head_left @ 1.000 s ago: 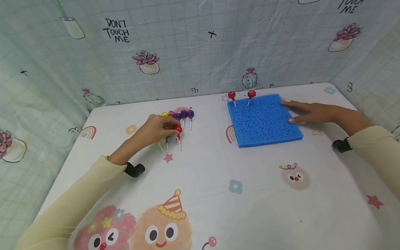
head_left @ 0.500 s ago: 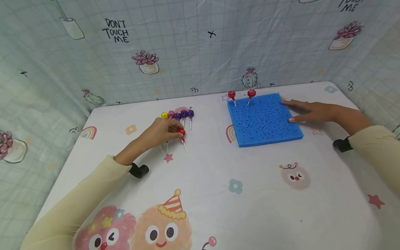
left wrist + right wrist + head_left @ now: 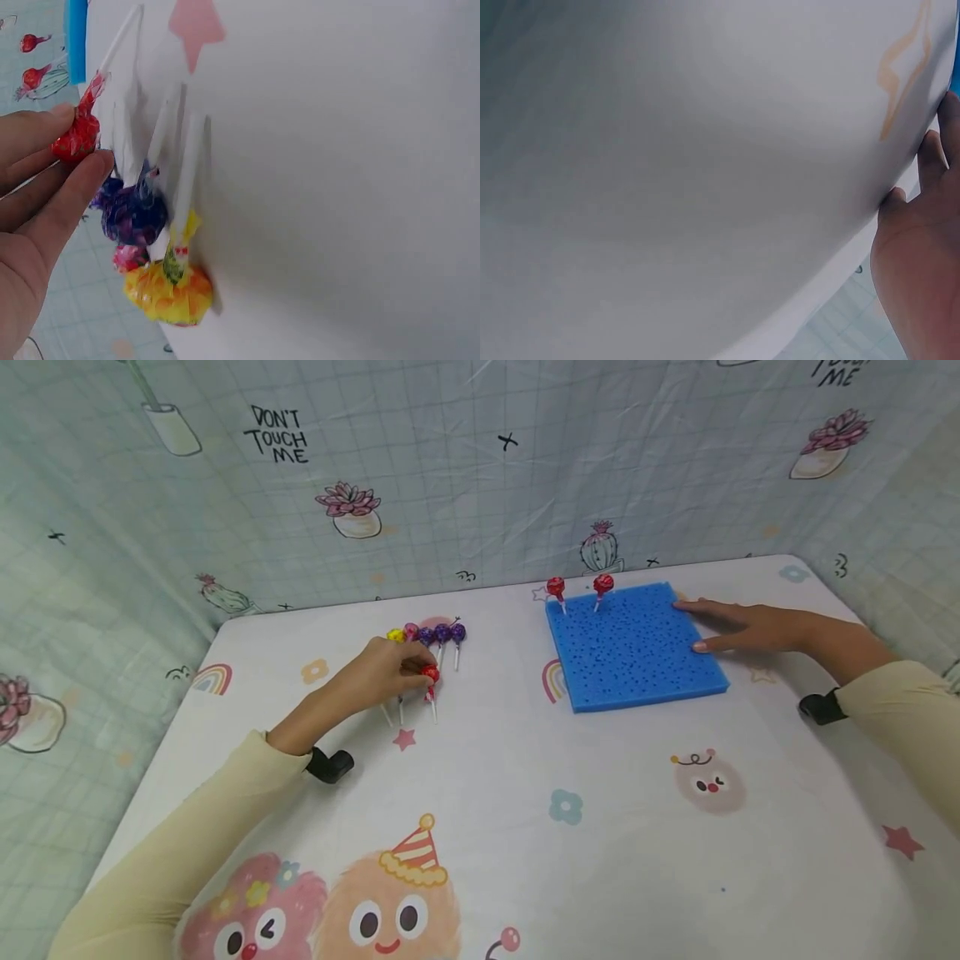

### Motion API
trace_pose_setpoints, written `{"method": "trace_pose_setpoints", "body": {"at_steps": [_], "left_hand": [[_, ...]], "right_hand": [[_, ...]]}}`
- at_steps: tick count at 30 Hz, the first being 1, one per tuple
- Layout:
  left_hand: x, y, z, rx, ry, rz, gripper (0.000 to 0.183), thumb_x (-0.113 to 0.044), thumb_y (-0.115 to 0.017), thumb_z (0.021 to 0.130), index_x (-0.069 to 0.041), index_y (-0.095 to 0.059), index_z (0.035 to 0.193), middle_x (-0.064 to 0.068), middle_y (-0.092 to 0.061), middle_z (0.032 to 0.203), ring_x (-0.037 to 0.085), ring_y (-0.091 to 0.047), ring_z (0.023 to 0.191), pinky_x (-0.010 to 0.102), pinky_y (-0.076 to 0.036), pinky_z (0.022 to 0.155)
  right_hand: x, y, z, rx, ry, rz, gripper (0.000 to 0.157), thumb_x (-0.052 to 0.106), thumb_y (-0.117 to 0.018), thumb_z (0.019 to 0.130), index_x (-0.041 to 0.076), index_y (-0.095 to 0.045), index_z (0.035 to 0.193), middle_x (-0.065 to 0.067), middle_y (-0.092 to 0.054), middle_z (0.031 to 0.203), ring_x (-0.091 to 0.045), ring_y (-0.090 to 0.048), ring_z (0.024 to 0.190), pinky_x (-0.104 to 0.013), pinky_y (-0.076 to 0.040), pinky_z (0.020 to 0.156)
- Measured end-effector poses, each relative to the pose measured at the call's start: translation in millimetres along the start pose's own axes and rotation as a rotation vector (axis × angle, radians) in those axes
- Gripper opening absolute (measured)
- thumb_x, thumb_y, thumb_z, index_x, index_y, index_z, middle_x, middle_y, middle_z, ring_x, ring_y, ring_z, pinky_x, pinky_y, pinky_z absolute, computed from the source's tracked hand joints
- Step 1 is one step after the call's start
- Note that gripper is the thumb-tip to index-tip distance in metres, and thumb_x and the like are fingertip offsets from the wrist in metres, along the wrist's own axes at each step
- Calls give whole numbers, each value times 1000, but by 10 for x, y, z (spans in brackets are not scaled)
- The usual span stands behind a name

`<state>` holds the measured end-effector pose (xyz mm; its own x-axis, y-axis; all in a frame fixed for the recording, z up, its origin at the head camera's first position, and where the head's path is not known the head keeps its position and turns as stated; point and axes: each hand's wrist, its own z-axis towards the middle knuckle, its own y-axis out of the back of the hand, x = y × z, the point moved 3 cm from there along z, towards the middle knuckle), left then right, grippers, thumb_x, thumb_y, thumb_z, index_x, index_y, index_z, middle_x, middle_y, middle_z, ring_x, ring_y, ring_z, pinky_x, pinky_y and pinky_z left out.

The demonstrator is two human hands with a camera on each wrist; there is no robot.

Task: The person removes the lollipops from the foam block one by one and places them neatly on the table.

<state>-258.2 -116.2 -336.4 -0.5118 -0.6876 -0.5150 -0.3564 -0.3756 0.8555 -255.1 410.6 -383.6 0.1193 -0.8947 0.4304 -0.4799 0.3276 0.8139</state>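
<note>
We see a red lollipop (image 3: 429, 674) with a crinkled red wrapper and a thin white stick, pinched at its head between the thumb and fingertips of the left hand (image 3: 378, 671); in the left wrist view the same red lollipop (image 3: 77, 137) sits between the fingers (image 3: 45, 199), its stick angled away from the palm. It lies on the left half of the tabletop (image 3: 525, 827), nearer the back edge than the front. Just behind it we find a short row of loose lollipops: a yellow lollipop (image 3: 395, 635), a pink lollipop (image 3: 411, 632) and three purple lollipops (image 3: 442, 632), heads toward the back edge and sticks pointing forward, some of them partly covered by the hand. Up close, the yellow lollipop (image 3: 169, 289) and a purple lollipop (image 3: 131, 210) lie touching one another right beside the fingers. Toward the back right of the tabletop lies a blue foam pad (image 3: 633, 647) full of small holes, with two red lollipops (image 3: 556, 587) standing upright along its back edge. The right hand (image 3: 738, 625) rests flat with straight fingers on the pad's right edge, gripping nothing. A cartoon-printed cloth covers the tabletop, and a grid-patterned curtain (image 3: 450, 485) with potted plants hangs behind it.
</note>
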Motion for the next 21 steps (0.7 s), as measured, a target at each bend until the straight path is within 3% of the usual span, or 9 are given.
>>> {"method": "trace_pose_setpoints", "body": {"at_steps": [5,9,17,21], "left_hand": [[-16,66,-5,23,-22,104,24,-11,-77,92,-5,-75,114,5,-74,101,20,-62,88,33,-53,75],[18,79,7,49,-36,148,27,-11,-76,93,-4,-74,118,8,-74,108,20,-63,90,33,-53,75],[104,72,14,49,-28,119,28,-12,-75,94,-2,-73,120,11,-74,113,24,-65,100,42,-56,87],[129,52,11,55,-36,126,27,-14,-75,94,-2,-74,118,11,-74,111,24,-64,97,39,-57,85]], "right_hand": [[-2,-2,9,2,9,6,87,50,-62,98,27,-11,165,-25,-1,168,-55,1,150,-84,-5,106],[-10,0,7,4,12,18,86,49,-62,98,28,-11,165,-24,0,168,-54,2,150,-84,-5,106],[10,4,-10,1,28,29,86,47,-63,99,27,-12,165,-23,-2,168,-54,1,151,-84,-6,106],[2,2,-14,2,35,32,85,45,-63,99,27,-12,165,-23,-1,168,-54,2,151,-84,-6,106]]}}
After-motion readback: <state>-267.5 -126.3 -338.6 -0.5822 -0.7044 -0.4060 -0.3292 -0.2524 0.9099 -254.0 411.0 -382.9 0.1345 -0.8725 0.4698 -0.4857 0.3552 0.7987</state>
